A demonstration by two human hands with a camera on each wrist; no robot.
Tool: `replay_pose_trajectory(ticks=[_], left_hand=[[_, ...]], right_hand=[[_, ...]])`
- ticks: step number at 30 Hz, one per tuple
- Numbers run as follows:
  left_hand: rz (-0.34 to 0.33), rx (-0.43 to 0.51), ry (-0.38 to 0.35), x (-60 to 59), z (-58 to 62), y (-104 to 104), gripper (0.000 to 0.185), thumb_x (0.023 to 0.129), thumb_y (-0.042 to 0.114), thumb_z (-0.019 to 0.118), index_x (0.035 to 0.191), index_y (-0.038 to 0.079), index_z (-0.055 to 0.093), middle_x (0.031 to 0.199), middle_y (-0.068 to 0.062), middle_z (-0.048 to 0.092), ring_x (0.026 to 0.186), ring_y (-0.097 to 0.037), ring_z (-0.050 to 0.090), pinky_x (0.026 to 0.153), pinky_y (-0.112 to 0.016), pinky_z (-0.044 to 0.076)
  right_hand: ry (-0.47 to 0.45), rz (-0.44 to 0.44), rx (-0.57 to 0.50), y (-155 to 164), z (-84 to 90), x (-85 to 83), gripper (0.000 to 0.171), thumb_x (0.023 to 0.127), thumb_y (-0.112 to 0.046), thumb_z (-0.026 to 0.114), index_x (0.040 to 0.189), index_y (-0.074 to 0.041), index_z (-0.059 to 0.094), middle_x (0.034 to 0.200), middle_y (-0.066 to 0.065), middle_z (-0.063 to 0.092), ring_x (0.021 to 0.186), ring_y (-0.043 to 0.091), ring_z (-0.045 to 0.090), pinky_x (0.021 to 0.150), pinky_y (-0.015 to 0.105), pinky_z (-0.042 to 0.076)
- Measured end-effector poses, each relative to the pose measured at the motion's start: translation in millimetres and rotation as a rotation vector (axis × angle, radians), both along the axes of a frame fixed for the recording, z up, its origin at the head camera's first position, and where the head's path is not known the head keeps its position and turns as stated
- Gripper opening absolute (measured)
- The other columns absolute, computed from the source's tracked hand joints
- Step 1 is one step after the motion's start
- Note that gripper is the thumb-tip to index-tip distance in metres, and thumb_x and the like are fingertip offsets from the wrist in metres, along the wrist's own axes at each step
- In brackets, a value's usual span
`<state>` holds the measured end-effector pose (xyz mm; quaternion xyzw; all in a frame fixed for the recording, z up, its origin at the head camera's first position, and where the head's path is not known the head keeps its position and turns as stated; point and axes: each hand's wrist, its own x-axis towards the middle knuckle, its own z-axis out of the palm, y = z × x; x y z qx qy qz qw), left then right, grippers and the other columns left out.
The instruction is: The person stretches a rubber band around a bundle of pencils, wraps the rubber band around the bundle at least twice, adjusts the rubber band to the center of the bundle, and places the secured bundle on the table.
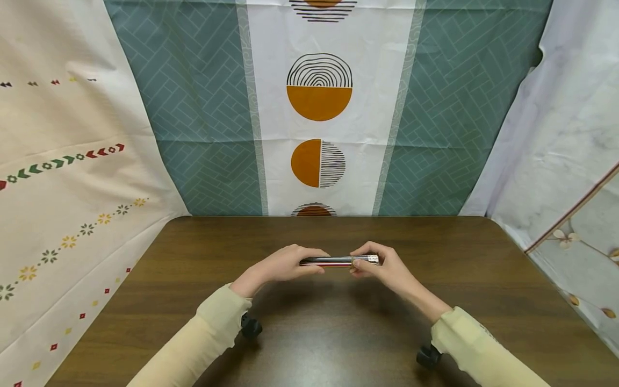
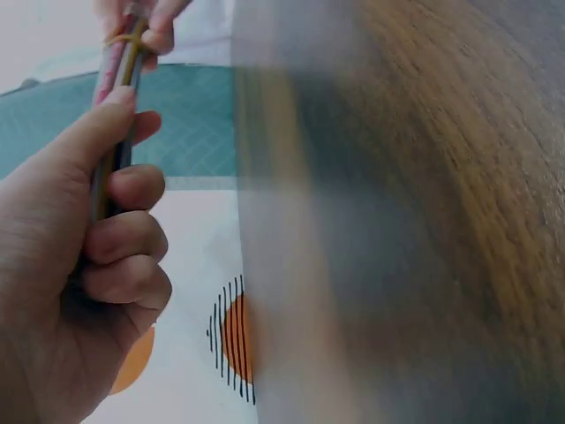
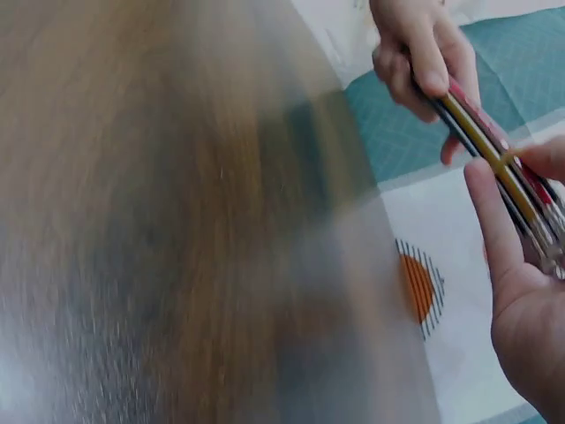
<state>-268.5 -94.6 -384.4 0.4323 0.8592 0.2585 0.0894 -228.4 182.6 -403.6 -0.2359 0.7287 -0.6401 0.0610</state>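
A bundle of pencils [image 1: 333,262] is held level just above the brown table [image 1: 309,322], between both hands. My left hand [image 1: 285,264] grips its left end, fingers curled round it [image 2: 119,190]. My right hand [image 1: 382,266] pinches the right end near the metal ferrules. A yellow rubber band [image 3: 505,160] wraps the bundle [image 3: 494,150] close to my right fingers [image 3: 484,203]. The same band [image 2: 126,39] shows in the left wrist view, at the far end of the pencils.
Patterned cloth backdrops [image 1: 319,107] hang behind and to both sides of the table. The wooden tabletop fills most of both wrist views, blurred. Black wrist-camera mounts [image 1: 251,326] sit under my cream sleeves.
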Motion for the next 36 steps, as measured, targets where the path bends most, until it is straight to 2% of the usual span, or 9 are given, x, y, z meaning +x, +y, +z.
replay_pose_trajectory(ticks=[4,7,11,14,17,23,28,33,36], left_hand=[[0.033,0.012,0.069,2.3,-1.7,1.3,0.028,0.097,0.033,0.063,0.125,0.026,0.065,0.087,0.011,0.065,0.065,-0.002,0.048,0.064,-0.02,0.04],[0.044,0.029,0.067,3.8,-3.0,2.2,0.028,0.096,0.031,0.064,0.124,0.026,0.066,0.09,0.012,0.067,0.068,-0.003,0.051,0.065,-0.021,0.041],[0.035,0.046,0.053,4.8,-4.0,3.5,0.027,0.096,0.03,0.065,0.122,0.025,0.067,0.093,0.011,0.069,0.071,-0.004,0.053,0.066,-0.021,0.043],[0.042,0.052,0.059,6.0,-3.9,4.4,0.024,0.095,0.029,0.066,0.119,0.025,0.069,0.09,0.008,0.07,0.068,-0.004,0.052,0.064,-0.02,0.041],[0.032,0.049,0.081,8.2,-4.1,6.4,0.021,0.095,0.029,0.067,0.116,0.024,0.069,0.089,0.007,0.07,0.066,-0.004,0.051,0.063,-0.02,0.041],[0.026,0.051,0.105,13.8,-8.8,9.1,0.019,0.094,0.029,0.067,0.112,0.024,0.071,0.091,0.008,0.073,0.067,-0.003,0.054,0.064,-0.019,0.044],[0.031,0.048,0.124,13.1,-9.6,7.9,0.02,0.094,0.029,0.068,0.113,0.023,0.071,0.091,0.012,0.071,0.065,-0.001,0.052,0.063,-0.018,0.043],[0.022,0.06,0.112,12.5,-9.3,6.3,0.02,0.093,0.03,0.069,0.112,0.024,0.071,0.09,0.012,0.071,0.065,-0.001,0.051,0.061,-0.018,0.043],[0.008,0.063,0.11,12.4,-8.3,5.4,0.021,0.093,0.03,0.069,0.112,0.023,0.072,0.092,0.012,0.072,0.067,-0.001,0.054,0.064,-0.018,0.045]], right_hand=[[-0.01,-0.081,0.048,-2.7,3.0,1.0,0.027,0.093,-0.017,0.07,0.109,0.002,0.06,0.095,0.006,0.068,0.083,0.018,0.071,0.08,0.035,0.059],[0.0,-0.106,0.102,-1.9,3.8,0.4,0.021,0.092,-0.015,0.07,0.105,-0.001,0.062,0.089,-0.001,0.067,0.08,0.021,0.066,0.077,0.034,0.056],[-0.031,-0.078,0.084,0.4,3.2,-0.5,0.018,0.092,-0.009,0.069,0.103,0.002,0.062,0.088,-0.005,0.066,0.08,0.017,0.066,0.077,0.034,0.056],[-0.054,-0.078,0.056,-0.5,2.8,-0.7,0.021,0.09,-0.009,0.071,0.104,0.005,0.062,0.089,-0.003,0.068,0.079,0.014,0.066,0.077,0.034,0.057],[-0.09,-0.08,0.086,-4.5,2.6,-0.6,0.027,0.087,-0.016,0.076,0.106,0.001,0.069,0.094,0.001,0.071,0.08,0.015,0.068,0.078,0.035,0.057],[-0.157,-0.035,0.157,-11.5,0.9,1.2,0.042,0.084,-0.025,0.08,0.122,-0.01,0.071,0.118,0.013,0.071,0.094,0.028,0.073,0.084,0.036,0.058],[-0.058,0.041,0.151,-7.6,-1.6,-0.6,0.051,0.088,-0.015,0.075,0.135,-0.013,0.057,0.134,0.021,0.059,0.093,0.022,0.07,0.076,0.037,0.059],[0.074,0.065,0.193,-3.5,-2.6,-6.8,0.024,0.086,-0.001,0.067,0.107,-0.002,0.057,0.099,0.014,0.061,0.077,0.014,0.061,0.066,0.033,0.055],[0.112,0.071,0.24,-4.9,-0.4,-8.5,0.015,0.083,0.001,0.067,0.093,-0.006,0.058,0.087,0.008,0.061,0.073,0.012,0.059,0.065,0.027,0.051]])
